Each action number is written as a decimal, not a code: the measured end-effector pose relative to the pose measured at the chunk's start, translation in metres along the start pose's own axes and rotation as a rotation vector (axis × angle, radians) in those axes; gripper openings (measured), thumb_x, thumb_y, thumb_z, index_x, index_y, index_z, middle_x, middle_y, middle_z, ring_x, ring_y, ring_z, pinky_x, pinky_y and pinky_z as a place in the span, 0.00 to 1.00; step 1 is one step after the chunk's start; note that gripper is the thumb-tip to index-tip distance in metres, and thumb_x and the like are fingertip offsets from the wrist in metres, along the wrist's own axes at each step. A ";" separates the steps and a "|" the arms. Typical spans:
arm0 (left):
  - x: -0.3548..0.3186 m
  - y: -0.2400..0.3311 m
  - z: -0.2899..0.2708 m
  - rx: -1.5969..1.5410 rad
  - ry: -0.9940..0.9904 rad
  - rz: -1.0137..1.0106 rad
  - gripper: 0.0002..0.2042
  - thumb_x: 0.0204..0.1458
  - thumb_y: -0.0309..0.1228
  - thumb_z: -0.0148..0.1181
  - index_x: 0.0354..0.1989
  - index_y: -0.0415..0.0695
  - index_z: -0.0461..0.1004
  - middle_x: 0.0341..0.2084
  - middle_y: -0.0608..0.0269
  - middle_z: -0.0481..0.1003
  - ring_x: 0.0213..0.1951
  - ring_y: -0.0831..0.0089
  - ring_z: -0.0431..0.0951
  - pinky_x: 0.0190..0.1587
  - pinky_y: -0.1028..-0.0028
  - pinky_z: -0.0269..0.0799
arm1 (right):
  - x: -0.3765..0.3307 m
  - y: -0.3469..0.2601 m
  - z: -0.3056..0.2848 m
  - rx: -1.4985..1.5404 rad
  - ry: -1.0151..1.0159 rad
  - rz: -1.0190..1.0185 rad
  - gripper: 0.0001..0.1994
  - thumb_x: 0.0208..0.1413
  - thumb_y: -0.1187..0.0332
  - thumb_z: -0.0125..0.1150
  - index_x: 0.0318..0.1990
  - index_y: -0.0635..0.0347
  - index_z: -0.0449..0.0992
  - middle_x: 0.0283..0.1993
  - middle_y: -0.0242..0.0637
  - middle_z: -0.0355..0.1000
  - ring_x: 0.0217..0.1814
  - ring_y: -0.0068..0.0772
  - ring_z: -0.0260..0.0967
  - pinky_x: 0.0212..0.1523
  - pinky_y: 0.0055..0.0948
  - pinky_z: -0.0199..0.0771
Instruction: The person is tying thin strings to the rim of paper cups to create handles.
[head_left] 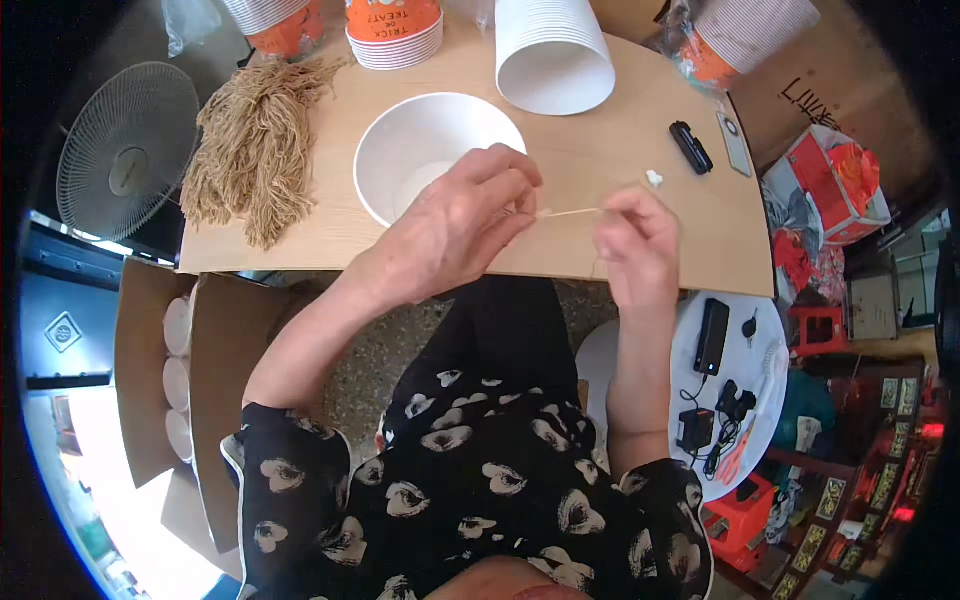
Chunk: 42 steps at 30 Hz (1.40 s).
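Note:
My left hand [450,225] is closed, fingertips pinched on one end of a thin, pale tan string [572,212]. The string runs straight across to my right hand [640,245], which is also closed on it, with a short tail dangling below the fingers. Both hands are above the table's near edge. Behind my left hand stands an open white paper bucket [375,165], and its inside looks plain. A thick bundle of tan twine [258,150] lies on the table to the left. A small white scrap [654,178] rests just beyond my right hand.
Stacked white buckets [555,60] and orange printed buckets [395,30] line the table's back. A black device [691,147] and a phone [733,142] lie right. A fan [128,170] and cardboard box [235,400] stand left; a white stool [745,400] holds cables.

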<state>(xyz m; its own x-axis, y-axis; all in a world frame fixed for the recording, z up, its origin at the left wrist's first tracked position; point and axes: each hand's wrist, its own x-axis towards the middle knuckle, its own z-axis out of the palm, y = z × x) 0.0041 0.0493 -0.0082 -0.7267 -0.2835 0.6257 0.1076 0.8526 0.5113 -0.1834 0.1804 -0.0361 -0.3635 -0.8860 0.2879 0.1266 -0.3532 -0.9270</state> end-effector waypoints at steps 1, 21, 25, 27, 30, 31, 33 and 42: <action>-0.002 -0.003 -0.001 -0.011 -0.031 -0.034 0.07 0.50 0.19 0.60 0.32 0.39 0.67 0.42 0.56 0.74 0.42 0.53 0.78 0.43 0.62 0.74 | -0.002 -0.002 -0.006 0.139 0.055 -0.030 0.04 0.54 0.77 0.60 0.36 0.66 0.73 0.28 0.27 0.66 0.25 0.13 0.58 0.25 0.16 0.56; -0.033 -0.032 -0.061 0.540 -0.142 -0.026 0.18 0.42 0.15 0.53 0.42 0.46 0.78 0.42 0.57 0.77 0.59 0.58 0.70 0.63 0.60 0.60 | -0.062 -0.056 0.003 -0.484 -0.197 -0.010 0.00 0.53 0.80 0.62 0.32 0.68 0.77 0.25 0.29 0.70 0.24 0.13 0.60 0.25 0.16 0.58; -0.019 -0.056 -0.059 0.439 0.239 -0.330 0.13 0.54 0.29 0.57 0.46 0.39 0.75 0.41 0.41 0.77 0.43 0.44 0.78 0.46 0.59 0.76 | -0.047 -0.032 0.040 -0.501 -0.313 0.039 0.01 0.54 0.79 0.62 0.33 0.67 0.78 0.26 0.28 0.72 0.24 0.12 0.63 0.24 0.14 0.60; -0.003 -0.060 -0.060 0.350 0.050 -0.458 0.14 0.54 0.30 0.57 0.47 0.39 0.75 0.38 0.41 0.77 0.42 0.45 0.79 0.45 0.59 0.75 | -0.042 -0.023 0.052 -0.461 -0.341 0.014 0.02 0.55 0.78 0.63 0.35 0.65 0.79 0.25 0.27 0.72 0.24 0.11 0.62 0.23 0.14 0.59; 0.010 -0.090 -0.058 0.351 -0.058 -0.408 0.12 0.51 0.26 0.55 0.43 0.39 0.78 0.33 0.44 0.79 0.37 0.50 0.80 0.42 0.58 0.75 | -0.038 -0.020 0.052 -0.406 -0.353 0.078 0.03 0.57 0.77 0.61 0.36 0.67 0.78 0.25 0.28 0.72 0.24 0.12 0.64 0.24 0.14 0.61; 0.021 -0.092 -0.058 0.390 -0.055 -0.374 0.11 0.50 0.25 0.55 0.41 0.39 0.78 0.34 0.45 0.79 0.37 0.50 0.80 0.42 0.58 0.75 | -0.039 -0.019 0.049 -0.354 -0.345 0.125 0.03 0.57 0.77 0.61 0.36 0.68 0.78 0.24 0.29 0.72 0.24 0.13 0.65 0.24 0.13 0.61; 0.036 -0.109 -0.056 0.369 -0.076 -0.349 0.11 0.51 0.23 0.54 0.40 0.40 0.79 0.34 0.47 0.79 0.38 0.51 0.80 0.42 0.60 0.75 | -0.038 -0.026 0.045 -0.279 -0.341 0.189 0.04 0.59 0.77 0.59 0.37 0.69 0.77 0.25 0.29 0.72 0.25 0.13 0.66 0.26 0.13 0.64; 0.054 -0.129 -0.048 0.252 -0.148 0.070 0.14 0.54 0.27 0.60 0.49 0.45 0.77 0.42 0.58 0.80 0.38 0.62 0.82 0.42 0.69 0.77 | -0.027 -0.027 0.053 -0.158 -0.171 0.213 0.07 0.61 0.73 0.57 0.38 0.71 0.75 0.28 0.36 0.74 0.27 0.19 0.69 0.29 0.17 0.68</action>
<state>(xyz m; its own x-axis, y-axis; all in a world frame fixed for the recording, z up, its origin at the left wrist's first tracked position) -0.0164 -0.0967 -0.0118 -0.8167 -0.1692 0.5517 0.0021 0.9552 0.2960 -0.1279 0.1978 -0.0057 -0.1820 -0.9775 0.1070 0.0336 -0.1149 -0.9928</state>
